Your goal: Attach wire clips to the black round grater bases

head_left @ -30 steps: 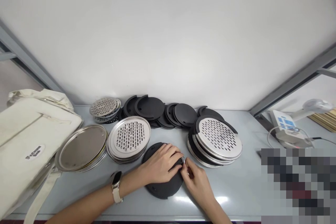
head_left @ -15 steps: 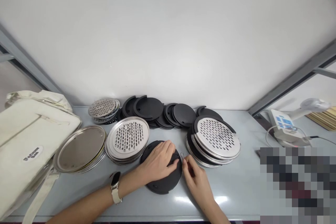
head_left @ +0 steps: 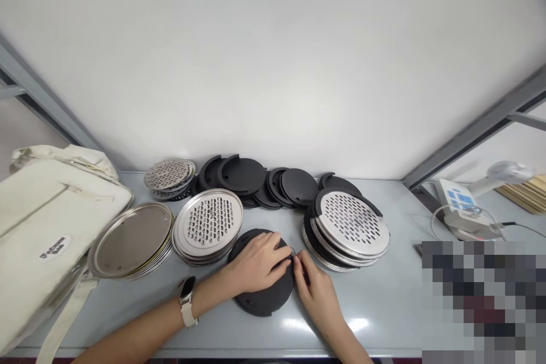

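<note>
A black round disc [head_left: 273,296] lies on the grey table in front of me, with a raised rim along part of its edge. My left hand [head_left: 261,261] presses over its top, fingers bent and the thumb and index finger near its right edge. Pinched in my right hand [head_left: 313,281] is a thin bent wire piece [head_left: 293,251], its end at the disc's right edge; the fingertips hide part of it. Close by on the left stands a stack of silver grater plates [head_left: 209,224]. On the right is another stack with a slotted silver plate [head_left: 350,222] in a black holder on top.
Several black discs [head_left: 247,173] lie along the wall. Small perforated plates [head_left: 166,173] and plain metal trays [head_left: 132,239] are stacked to the left, beside a cream bag [head_left: 63,227]. A white device with blue buttons [head_left: 460,199] stands at the right.
My right hand has shifted slightly left, bringing the wire piece to the disc's edge. My left index finger and thumb have moved nearer to it.
</note>
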`<state>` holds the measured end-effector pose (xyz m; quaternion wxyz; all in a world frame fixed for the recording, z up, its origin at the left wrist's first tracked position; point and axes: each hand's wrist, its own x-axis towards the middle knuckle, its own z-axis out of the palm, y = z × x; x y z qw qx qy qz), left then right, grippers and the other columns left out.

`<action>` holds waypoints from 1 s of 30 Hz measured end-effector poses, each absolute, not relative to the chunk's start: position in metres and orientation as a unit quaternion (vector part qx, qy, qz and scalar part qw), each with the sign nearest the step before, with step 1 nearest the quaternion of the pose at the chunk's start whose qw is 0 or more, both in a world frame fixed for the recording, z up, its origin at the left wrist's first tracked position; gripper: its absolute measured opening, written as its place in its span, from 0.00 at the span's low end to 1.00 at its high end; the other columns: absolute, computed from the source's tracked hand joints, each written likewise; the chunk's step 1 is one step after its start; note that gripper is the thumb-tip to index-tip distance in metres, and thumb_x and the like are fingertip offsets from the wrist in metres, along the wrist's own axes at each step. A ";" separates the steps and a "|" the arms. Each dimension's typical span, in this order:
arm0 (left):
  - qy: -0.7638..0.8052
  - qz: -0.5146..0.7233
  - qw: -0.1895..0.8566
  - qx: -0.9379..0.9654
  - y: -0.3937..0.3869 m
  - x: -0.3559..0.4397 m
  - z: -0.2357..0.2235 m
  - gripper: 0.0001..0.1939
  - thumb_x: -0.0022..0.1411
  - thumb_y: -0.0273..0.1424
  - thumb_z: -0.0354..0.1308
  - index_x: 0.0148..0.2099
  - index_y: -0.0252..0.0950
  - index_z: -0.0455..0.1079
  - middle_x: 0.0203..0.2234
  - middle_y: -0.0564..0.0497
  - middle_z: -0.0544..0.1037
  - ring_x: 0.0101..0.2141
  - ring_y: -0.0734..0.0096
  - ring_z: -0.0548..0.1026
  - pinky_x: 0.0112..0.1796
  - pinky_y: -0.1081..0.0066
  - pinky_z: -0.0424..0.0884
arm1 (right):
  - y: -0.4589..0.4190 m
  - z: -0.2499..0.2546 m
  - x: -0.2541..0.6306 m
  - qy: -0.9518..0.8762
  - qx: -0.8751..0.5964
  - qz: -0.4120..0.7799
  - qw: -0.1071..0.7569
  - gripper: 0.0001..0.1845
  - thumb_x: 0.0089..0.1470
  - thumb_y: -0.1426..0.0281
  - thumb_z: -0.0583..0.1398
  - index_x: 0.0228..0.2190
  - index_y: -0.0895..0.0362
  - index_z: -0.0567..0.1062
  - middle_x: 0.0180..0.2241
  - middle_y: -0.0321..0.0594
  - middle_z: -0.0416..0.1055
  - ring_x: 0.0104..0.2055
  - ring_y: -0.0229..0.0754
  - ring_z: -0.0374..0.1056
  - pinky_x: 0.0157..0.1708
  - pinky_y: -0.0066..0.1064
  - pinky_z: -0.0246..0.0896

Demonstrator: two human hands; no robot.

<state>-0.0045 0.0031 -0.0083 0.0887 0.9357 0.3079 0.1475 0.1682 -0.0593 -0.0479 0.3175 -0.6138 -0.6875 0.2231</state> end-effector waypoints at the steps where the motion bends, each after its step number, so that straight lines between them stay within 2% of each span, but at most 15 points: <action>1: 0.303 0.148 0.091 0.937 0.003 -0.005 -0.008 0.07 0.67 0.31 0.48 0.37 0.37 0.64 0.32 0.50 0.64 0.32 0.67 0.66 0.35 0.68 0.63 | -0.059 -0.048 0.168 -0.693 -0.612 0.215 0.315 0.13 0.66 0.64 0.45 0.30 0.53 0.61 0.20 0.31 0.61 0.19 0.37 0.60 0.21 0.26 0.52; 9: 0.302 0.150 0.101 0.936 0.001 -0.006 -0.005 0.08 0.67 0.31 0.48 0.35 0.37 0.64 0.31 0.50 0.64 0.32 0.68 0.66 0.35 0.68 0.62 | -0.060 -0.049 0.169 -0.702 -0.605 0.209 0.312 0.13 0.65 0.64 0.46 0.30 0.53 0.62 0.19 0.30 0.61 0.19 0.37 0.59 0.22 0.25 0.52; 15: 0.313 0.148 0.106 0.932 -0.001 -0.004 -0.005 0.07 0.67 0.31 0.48 0.35 0.37 0.64 0.30 0.51 0.63 0.32 0.68 0.65 0.35 0.68 0.62 | -0.060 -0.049 0.170 -0.705 -0.601 0.202 0.318 0.12 0.63 0.65 0.48 0.28 0.54 0.62 0.18 0.28 0.58 0.19 0.36 0.56 0.19 0.25 0.48; 24: 0.327 0.151 0.110 0.927 -0.002 -0.002 -0.006 0.08 0.67 0.32 0.49 0.35 0.37 0.65 0.29 0.52 0.63 0.30 0.69 0.65 0.34 0.68 0.61 | -0.061 -0.047 0.169 -0.688 -0.604 0.233 0.327 0.13 0.62 0.64 0.49 0.26 0.53 0.60 0.18 0.26 0.53 0.19 0.34 0.52 0.20 0.24 0.49; 30: 0.332 0.163 0.110 0.923 -0.003 0.000 -0.008 0.07 0.66 0.32 0.50 0.35 0.38 0.66 0.29 0.52 0.63 0.30 0.68 0.65 0.33 0.67 0.60 | -0.062 -0.049 0.169 -0.687 -0.612 0.221 0.324 0.13 0.62 0.64 0.49 0.26 0.53 0.61 0.18 0.27 0.56 0.19 0.35 0.54 0.20 0.24 0.50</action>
